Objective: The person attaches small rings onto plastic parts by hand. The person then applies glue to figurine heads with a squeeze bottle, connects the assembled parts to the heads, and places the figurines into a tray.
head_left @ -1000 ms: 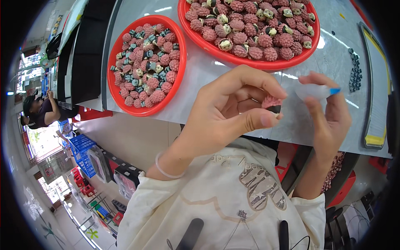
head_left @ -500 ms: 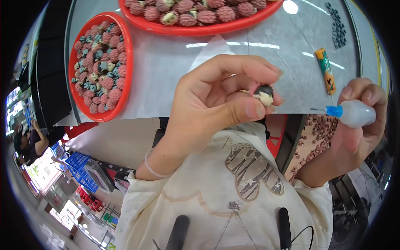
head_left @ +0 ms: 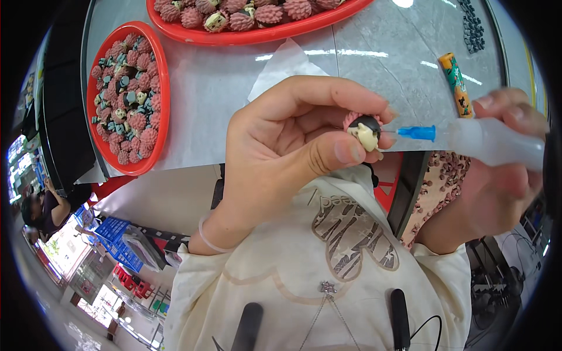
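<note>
Between the thumb and fingers of my left hand [head_left: 266,137] is a small figurine piece [head_left: 366,134], pink at the back with black and cream parts. My right hand [head_left: 497,196] is wrapped round a translucent squeeze bottle [head_left: 497,141], whose blue needle tip [head_left: 417,133] points left. The thin needle reaches the right side of the piece; whether it touches is too small to tell. Fingertips of my left hand hide part of the piece, and the right fingers are slightly blurred.
Red trays [head_left: 165,117] of similar pink pieces stand at the left and far side of the grey table. A white sheet [head_left: 281,67] lies behind my left hand. At the right are an orange-green tube [head_left: 455,85] and small dark bits [head_left: 473,29]. Brown pieces [head_left: 433,193] lie below the table edge.
My right hand has brought the bottle's needle leftward to the piece. My left hand has turned the piece slightly, showing more of its cream side. The view has shifted a little.
</note>
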A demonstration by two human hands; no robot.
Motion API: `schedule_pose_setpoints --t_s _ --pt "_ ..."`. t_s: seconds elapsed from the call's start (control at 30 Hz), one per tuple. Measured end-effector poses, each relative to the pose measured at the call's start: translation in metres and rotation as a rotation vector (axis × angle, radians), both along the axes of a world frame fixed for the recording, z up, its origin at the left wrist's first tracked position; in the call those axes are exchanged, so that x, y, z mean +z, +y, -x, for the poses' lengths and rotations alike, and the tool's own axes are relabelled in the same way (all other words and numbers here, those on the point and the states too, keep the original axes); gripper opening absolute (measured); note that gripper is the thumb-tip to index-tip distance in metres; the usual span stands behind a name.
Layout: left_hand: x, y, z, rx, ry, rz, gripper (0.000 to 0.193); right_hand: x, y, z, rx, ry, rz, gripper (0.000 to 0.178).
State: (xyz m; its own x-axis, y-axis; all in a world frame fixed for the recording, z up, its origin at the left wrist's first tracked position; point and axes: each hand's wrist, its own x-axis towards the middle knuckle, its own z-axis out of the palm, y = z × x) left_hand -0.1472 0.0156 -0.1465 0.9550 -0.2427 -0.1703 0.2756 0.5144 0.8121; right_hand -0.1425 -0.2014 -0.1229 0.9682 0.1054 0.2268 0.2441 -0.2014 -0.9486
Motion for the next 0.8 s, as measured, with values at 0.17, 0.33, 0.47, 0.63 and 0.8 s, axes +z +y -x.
schedule_pose_setpoints --t_s 0.17,0.33,0.47,0.63,0.8 --pt "0.0 0.001 0.0 -0.016 -0.002 -0.019 0.043 0.004 0.014 0.005 -0.01 -0.008 0.001 0.045" --pt "-0.001 0.001 0.0 -0.027 0.008 0.01 0.042 0.006 0.02 0.006 -0.016 -0.022 0.0 0.044" --pt "-0.003 0.001 -0.001 -0.012 -0.007 -0.007 0.041 0.005 0.016 0.005 -0.011 -0.033 -0.007 0.042" --pt "0.001 -0.002 -0.001 0.008 0.003 -0.007 0.038 0.004 -0.011 0.0 0.003 -0.059 -0.012 0.041" --pt "0.002 -0.006 0.001 -0.018 -0.012 -0.014 0.034 -0.016 0.028 -0.02 -0.061 -0.095 -0.138 0.035"
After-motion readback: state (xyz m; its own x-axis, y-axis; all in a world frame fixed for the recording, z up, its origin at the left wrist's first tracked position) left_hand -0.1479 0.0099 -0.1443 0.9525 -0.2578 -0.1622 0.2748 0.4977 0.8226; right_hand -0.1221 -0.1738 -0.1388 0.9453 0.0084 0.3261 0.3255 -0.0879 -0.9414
